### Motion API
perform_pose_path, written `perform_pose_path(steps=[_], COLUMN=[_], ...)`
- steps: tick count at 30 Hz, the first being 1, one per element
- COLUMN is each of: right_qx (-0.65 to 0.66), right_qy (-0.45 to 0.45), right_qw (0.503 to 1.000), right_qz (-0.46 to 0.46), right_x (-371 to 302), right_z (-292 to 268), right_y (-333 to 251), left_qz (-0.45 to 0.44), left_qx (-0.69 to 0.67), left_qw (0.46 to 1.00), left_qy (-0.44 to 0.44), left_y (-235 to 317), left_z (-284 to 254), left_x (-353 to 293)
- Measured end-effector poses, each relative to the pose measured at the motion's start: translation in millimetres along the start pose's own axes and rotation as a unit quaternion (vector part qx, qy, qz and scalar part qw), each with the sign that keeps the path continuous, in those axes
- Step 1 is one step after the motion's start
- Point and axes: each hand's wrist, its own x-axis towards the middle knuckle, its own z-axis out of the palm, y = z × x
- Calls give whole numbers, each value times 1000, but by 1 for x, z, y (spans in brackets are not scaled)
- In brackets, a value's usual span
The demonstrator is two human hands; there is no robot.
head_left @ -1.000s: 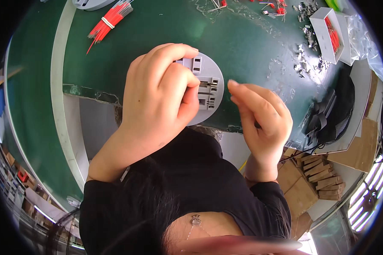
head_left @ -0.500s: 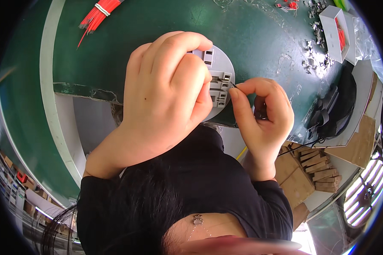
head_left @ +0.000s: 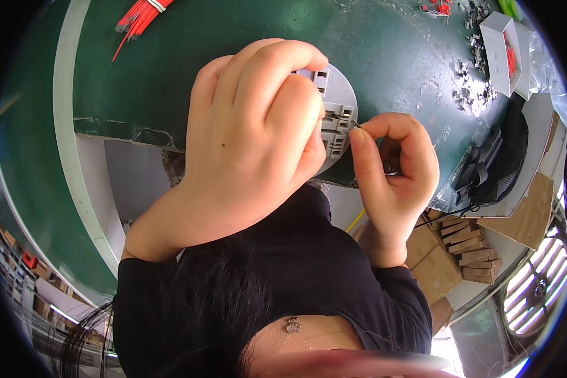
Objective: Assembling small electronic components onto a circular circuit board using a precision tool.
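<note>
A round light-grey plastic piece point(head_left: 344, 88) with raised slots and small metal inserts is at the table's near edge. My left hand point(head_left: 252, 129) is closed around its left side and covers much of it. The left fingertips are partly hidden behind the hand. At the right rim of the round piece, my right hand point(head_left: 400, 160) pinches a small dark metal part point(head_left: 356, 123) between thumb and index finger. The tip of that part points toward the slots. Some dark pieces show in the curl of the right hand, too shaded to name.
A bundle of red wires point(head_left: 142, 17) lies at the far left of the green table point(head_left: 170, 47). On the far right, small metal clips point(head_left: 469, 94) are scattered beside a white box point(head_left: 499, 53) with red wires. A black mesh bag point(head_left: 507, 157) is nearer on the right.
Both hands and the round grey piece have shifted slightly to the right in the picture. The right hand keeps its pinch on the small metal part.
</note>
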Motion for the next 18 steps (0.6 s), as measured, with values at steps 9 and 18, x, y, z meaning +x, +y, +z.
perform_pose_path(steps=[9, 18], right_qx=[-2, -64], right_qy=[-5, 4], right_qw=[1000, 995], right_qz=[5, -72], right_x=[-3, -1], right_z=[2, 1], right_y=[1, 0], left_qz=[4, 2], left_qx=[14, 10], left_qw=[1000, 1000], left_qy=[12, 13], left_y=[-1, -1], left_z=[3, 2], left_x=[-1, -1])
